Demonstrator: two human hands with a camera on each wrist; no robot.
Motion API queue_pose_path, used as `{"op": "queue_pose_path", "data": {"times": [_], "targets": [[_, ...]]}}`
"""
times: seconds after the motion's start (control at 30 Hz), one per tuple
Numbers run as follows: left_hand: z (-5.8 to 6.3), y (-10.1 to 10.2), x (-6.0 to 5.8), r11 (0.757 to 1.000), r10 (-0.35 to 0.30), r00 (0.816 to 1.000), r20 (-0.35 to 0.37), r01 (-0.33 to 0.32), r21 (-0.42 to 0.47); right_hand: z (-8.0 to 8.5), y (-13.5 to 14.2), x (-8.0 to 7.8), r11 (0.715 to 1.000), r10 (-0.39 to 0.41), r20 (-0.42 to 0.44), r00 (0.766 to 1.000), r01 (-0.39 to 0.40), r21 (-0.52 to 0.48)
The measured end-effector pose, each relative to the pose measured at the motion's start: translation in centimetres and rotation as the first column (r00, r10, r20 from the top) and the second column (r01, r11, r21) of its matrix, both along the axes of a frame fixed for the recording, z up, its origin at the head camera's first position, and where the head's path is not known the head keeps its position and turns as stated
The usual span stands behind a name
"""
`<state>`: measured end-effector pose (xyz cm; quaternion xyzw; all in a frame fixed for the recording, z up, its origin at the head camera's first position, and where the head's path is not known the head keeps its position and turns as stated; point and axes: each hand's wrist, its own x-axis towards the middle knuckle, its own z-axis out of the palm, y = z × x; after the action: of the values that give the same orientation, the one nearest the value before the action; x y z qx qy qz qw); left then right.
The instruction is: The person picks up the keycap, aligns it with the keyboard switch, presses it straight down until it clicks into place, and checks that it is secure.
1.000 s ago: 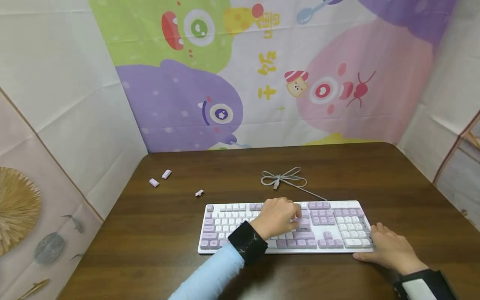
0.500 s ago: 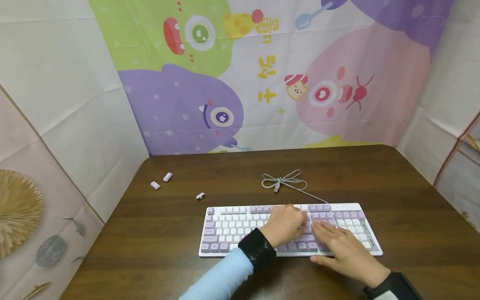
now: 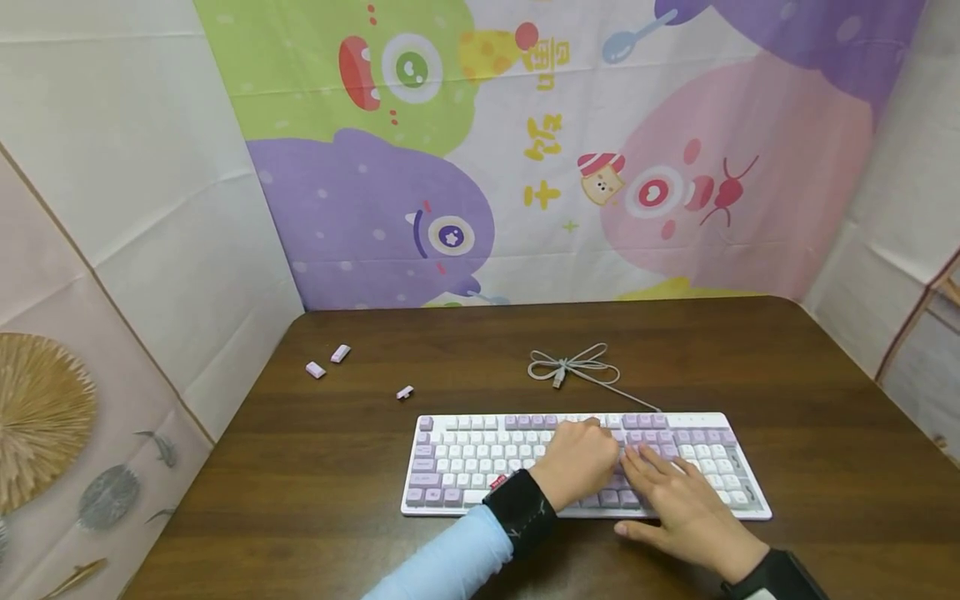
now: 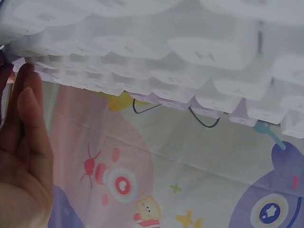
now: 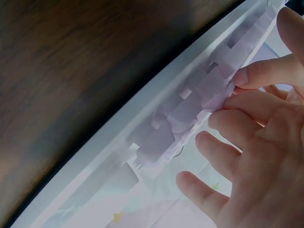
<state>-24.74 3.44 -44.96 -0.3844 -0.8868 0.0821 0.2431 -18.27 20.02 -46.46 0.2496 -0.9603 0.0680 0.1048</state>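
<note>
A white and lilac keyboard lies across the table. Over its lilac keys right of centre, my left hand is bent down with curled fingers. The left wrist view shows its thumb and fingertips meeting at a lilac keycap, pinching it; the back of the hand hides this grip in the head view. My right hand lies flat just to the right, fingers spread over the keys and thumb out past the front edge. In the right wrist view its fingers touch lilac keys.
Three loose keycaps, one of them near the keyboard and two farther left, lie on the wooden table. A bundled cable sits behind the keyboard. A small red piece shows beside my left wristband.
My right hand has come left from the keyboard's right end and now rests on the keys beside my left hand. The left hand stays over nearly the same keys.
</note>
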Motion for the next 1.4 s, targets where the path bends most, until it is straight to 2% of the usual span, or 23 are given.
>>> {"op": "queue_pose_path", "data": {"times": [0.17, 0.37, 0.47, 0.77, 0.9, 1.13, 1.4], "targets": [[-0.17, 0.09, 0.06, 1.0, -0.03, 1.0, -0.005, 0.03, -0.003, -0.11, 0.03, -0.04, 1.0, -0.016, 0.029, 0.999, 0.016, 0.004], [-0.16, 0.11, -0.06, 0.999, 0.036, 0.995, 0.096, -0.039, 0.027, -0.25, 0.19, -0.05, 1.0, -0.017, 0.017, 1.0, 0.017, -0.012], [-0.13, 0.07, -0.2, 0.997, 0.062, 0.991, 0.121, -0.066, 0.028, -0.33, 0.37, 0.01, 1.0, -0.013, 0.002, 1.0, 0.013, -0.024], [-0.03, -0.29, -0.48, 0.993, 0.047, 0.979, 0.2, -0.067, 0.093, -0.84, 0.95, 0.51, 0.999, -0.001, 0.0, 1.0, 0.001, -0.049], [0.11, -0.46, -0.4, 0.993, 0.052, 0.976, 0.21, -0.072, 0.089, -0.77, 0.84, 0.5, 0.999, -0.002, 0.015, 1.0, 0.003, -0.05], [0.23, -0.53, -0.41, 0.989, 0.08, 0.969, 0.233, -0.105, 0.099, -0.6, 0.63, 0.38, 0.999, -0.019, -0.008, 1.0, 0.019, -0.031], [0.18, -0.57, -0.67, 0.989, 0.057, 0.965, 0.257, -0.089, 0.116, -0.29, 0.61, 0.08, 0.999, -0.03, 0.011, 0.999, 0.03, -0.023]]}}
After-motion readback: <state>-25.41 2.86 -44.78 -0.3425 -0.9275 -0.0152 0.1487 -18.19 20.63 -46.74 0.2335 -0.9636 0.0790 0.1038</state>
